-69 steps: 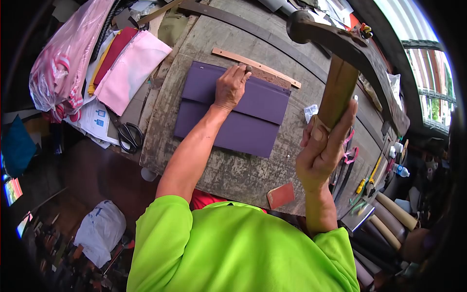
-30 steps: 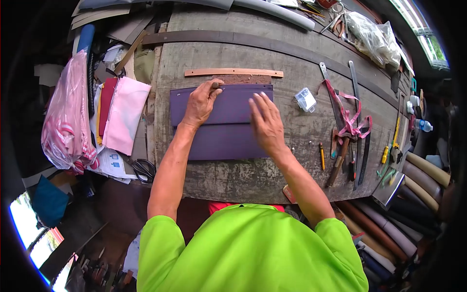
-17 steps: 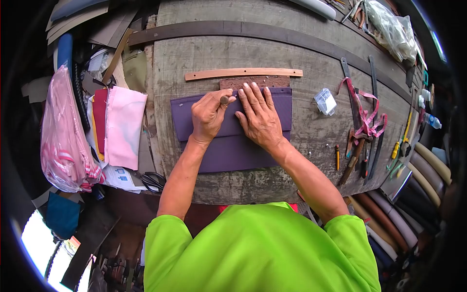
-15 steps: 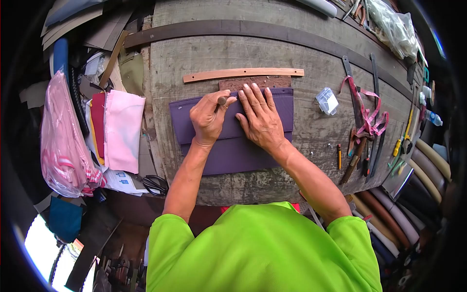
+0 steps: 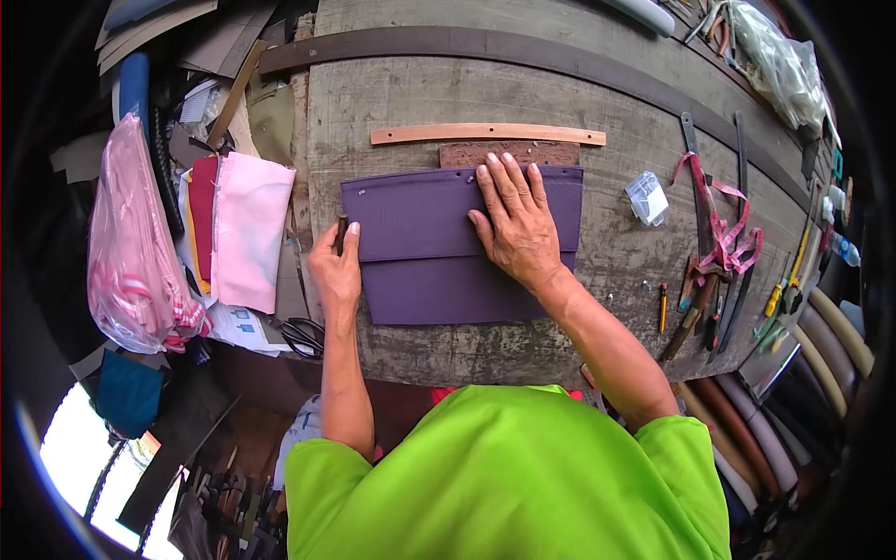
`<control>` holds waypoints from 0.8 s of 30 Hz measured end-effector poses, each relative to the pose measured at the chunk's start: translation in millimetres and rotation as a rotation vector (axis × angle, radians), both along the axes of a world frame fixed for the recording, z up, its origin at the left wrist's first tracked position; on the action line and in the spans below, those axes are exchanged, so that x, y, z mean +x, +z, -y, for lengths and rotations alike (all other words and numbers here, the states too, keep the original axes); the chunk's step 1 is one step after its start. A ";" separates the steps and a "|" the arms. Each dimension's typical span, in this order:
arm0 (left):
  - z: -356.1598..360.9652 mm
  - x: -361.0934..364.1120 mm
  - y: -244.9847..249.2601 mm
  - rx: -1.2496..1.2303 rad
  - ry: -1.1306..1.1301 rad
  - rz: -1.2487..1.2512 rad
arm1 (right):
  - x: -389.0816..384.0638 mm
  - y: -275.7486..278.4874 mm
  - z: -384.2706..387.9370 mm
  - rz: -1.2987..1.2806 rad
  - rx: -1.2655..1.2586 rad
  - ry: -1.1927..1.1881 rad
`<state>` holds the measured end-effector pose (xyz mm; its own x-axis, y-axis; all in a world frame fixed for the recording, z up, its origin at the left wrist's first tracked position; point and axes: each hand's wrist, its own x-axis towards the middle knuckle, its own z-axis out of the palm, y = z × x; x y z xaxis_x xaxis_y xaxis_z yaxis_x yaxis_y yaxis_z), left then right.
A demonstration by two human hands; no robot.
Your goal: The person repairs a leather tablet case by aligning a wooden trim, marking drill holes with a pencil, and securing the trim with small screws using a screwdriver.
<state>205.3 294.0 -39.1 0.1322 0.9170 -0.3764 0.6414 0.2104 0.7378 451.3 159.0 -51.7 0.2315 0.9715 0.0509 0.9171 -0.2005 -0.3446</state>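
Note:
My left hand (image 5: 334, 273) is closed around a punch (image 5: 342, 231), a short dark rod held upright just off the left edge of the purple piece. This purple piece (image 5: 411, 219) looks like a folded fabric or leather panel, with a flap line across its middle and small dark marks along its top edge. My right hand (image 5: 515, 224) lies flat on its upper right part, fingers stretched towards the top edge. Under that edge a reddish-brown block (image 5: 457, 154) sticks out. Beyond the block lies a light wooden strip (image 5: 488, 135) with holes.
To the left are pink cloth (image 5: 252, 233), a plastic-wrapped pink bundle (image 5: 135, 243) and black-handled scissors (image 5: 303, 337). On the right lie a small clear box (image 5: 647, 199), a pink tape (image 5: 723, 238), a pencil (image 5: 663, 308) and a hammer (image 5: 691, 317). A long dark bar (image 5: 485, 42) crosses the back.
My left hand has moved left and down with the punch, away from the top edge to beside the panel's left side. My right hand stays flat on the panel. The whole view has shifted slightly.

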 end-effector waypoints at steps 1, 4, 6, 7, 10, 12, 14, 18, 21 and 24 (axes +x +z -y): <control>-1.3 1.8 0.5 -0.036 0.013 0.032 | -0.2 -0.7 0.0 0.005 0.009 -0.001; -3.5 4.3 3.6 -0.049 0.049 0.115 | -0.1 0.1 -0.6 -0.010 0.005 -0.003; -2.7 7.5 4.5 -0.027 0.076 0.173 | 0.1 1.4 -1.2 -0.014 0.008 -0.001; -1.9 6.9 2.0 0.001 0.079 0.147 | 0.5 1.8 -0.9 -0.015 0.007 -0.002; 1.2 1.7 -9.0 0.051 0.087 0.129 | 1.6 2.2 -1.2 -0.018 0.007 0.001; 2.3 -3.7 -11.7 0.040 0.088 0.187 | 3.4 2.4 0.0 -0.151 0.087 -0.039; 3.7 -1.9 -13.6 0.101 0.067 0.146 | 9.0 -0.8 3.2 -0.276 0.205 -0.092; 5.9 -2.4 -16.2 0.167 0.045 0.179 | 34.0 6.0 33.5 -0.079 0.243 -0.466; 5.7 0.8 -11.3 0.135 0.044 0.202 | 43.8 16.3 53.5 -0.572 0.177 -0.805; 5.2 -3.2 -15.2 0.121 0.054 0.218 | 49.1 10.4 62.7 -0.757 0.161 -0.871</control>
<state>202.2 288.8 -54.3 0.1484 0.9614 -0.2316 0.4545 0.1417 0.8794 500.4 96.3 -41.3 0.8414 0.4637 -0.2775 0.0399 -0.5655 -0.8238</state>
